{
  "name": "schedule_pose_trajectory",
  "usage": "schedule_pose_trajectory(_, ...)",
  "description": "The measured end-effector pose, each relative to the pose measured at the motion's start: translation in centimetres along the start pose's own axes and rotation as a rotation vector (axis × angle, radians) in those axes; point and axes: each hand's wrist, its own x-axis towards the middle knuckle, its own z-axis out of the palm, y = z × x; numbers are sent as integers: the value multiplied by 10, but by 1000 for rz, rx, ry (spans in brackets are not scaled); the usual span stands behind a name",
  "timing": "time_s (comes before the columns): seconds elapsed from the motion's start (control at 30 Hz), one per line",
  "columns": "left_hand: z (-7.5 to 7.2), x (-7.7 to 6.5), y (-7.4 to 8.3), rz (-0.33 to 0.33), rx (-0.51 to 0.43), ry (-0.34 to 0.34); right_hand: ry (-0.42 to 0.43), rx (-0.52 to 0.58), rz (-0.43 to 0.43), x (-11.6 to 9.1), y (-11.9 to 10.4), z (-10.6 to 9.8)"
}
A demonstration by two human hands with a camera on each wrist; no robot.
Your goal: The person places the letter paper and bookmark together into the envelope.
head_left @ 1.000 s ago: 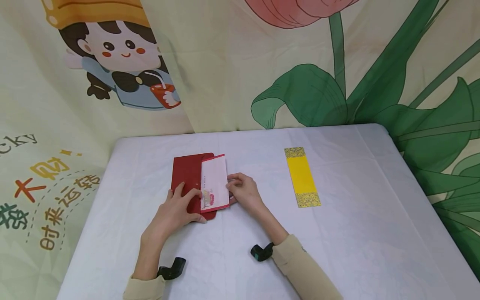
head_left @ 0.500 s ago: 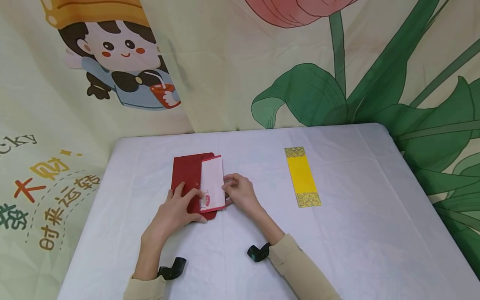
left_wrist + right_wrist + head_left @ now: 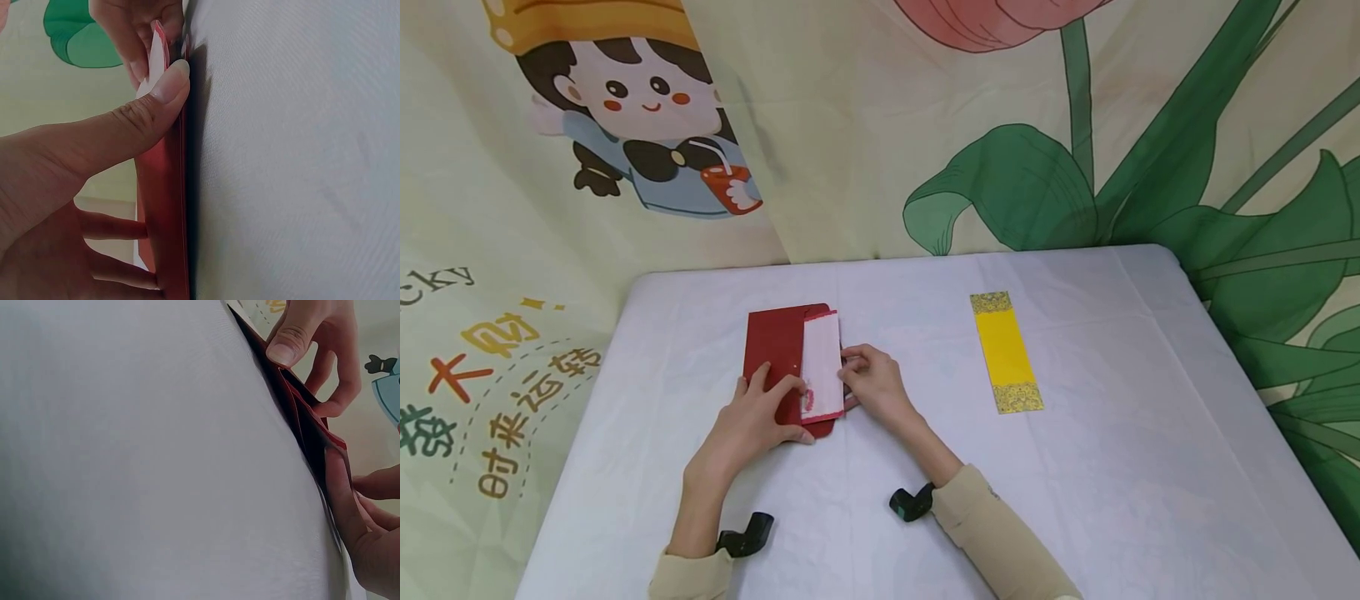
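Red-edged white paper [image 3: 822, 365], just left of centre in the frame, its long axis running nearly straight up the picture! It lies directly left of the right hand [image 3: 876, 383], whose thumb and fingers pinch that long right edge. Beneath and to the left, there's the red envelope [image 3: 771, 335], left hand [image 3: 748, 427] resting on it, fingers spread, thumb by the lower edge. Sideways looks the line that matters: paper between the two hands, long edge facing the envelope's left part; whether any sits inside, can't tell.
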Motion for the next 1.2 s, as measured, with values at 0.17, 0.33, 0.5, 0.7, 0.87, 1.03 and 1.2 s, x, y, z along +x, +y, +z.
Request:
schedule_pose_trajectory(0.17, 0, 0, -1, 0, -3, -2, 4, -6, -6, 1, -1, 4)
schedule_pose_trajectory(0.33, 0, 0, 0, 0, -4, -3, -3, 16, 1, 4, 0, 8)
schedule_pose_trajectory(0.5, 1, 1, 0, 1, -6, -7, 1, 1, 7, 5, 0, 12)
schedule_pose_trajectory(0.7, 1, 2, 0, 0, 3, 2, -4, -12, -15, 5, -3, 17)
schedule_pose_trajectory(0.87, 2, 2, -1, -1, 4, 5, 2, -24, -26, 5, -4, 19)
schedule_pose_trajectory(1.03, 1, 2, -1, -4, -2, 6, -7, -35, -42, 4, -5, 20)
schedule_pose_trajectory(1.2, 0, 1, -1, -8, -6, 2, -11, -28, -45, 4, -6, 21)
